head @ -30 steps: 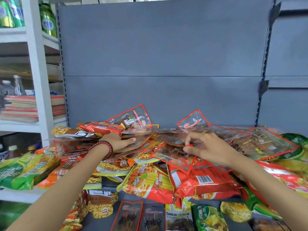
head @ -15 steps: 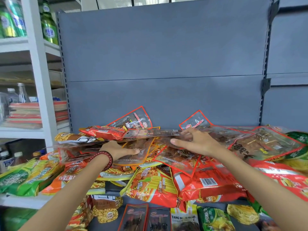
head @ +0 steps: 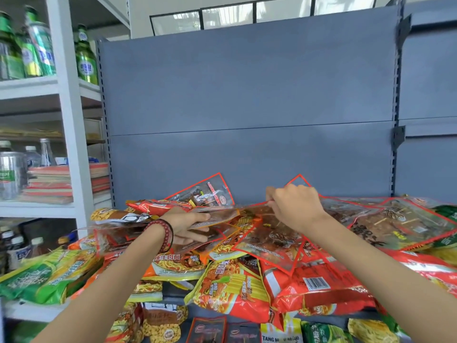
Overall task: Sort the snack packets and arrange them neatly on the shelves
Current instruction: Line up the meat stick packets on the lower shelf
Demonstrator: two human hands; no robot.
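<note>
A heap of snack packets covers the grey shelf: clear red-edged packets of brown snacks, orange noodle bags and a red bag with a barcode. My left hand, with a red bead bracelet on the wrist, grips a stack of clear red-edged packets held flat at the left. My right hand pinches the upper corner of another clear red-edged packet in the middle of the heap.
Green snack bags lie at the left and more red-edged packets at the right. A white rack at the left holds green bottles, cans and books. Behind the heap stands a bare grey back panel. More packets fill the lower shelf.
My right hand has moved up and back from lying flat on the heap and closed on a packet's corner. The left hand keeps its stack. The view has tilted upward.
</note>
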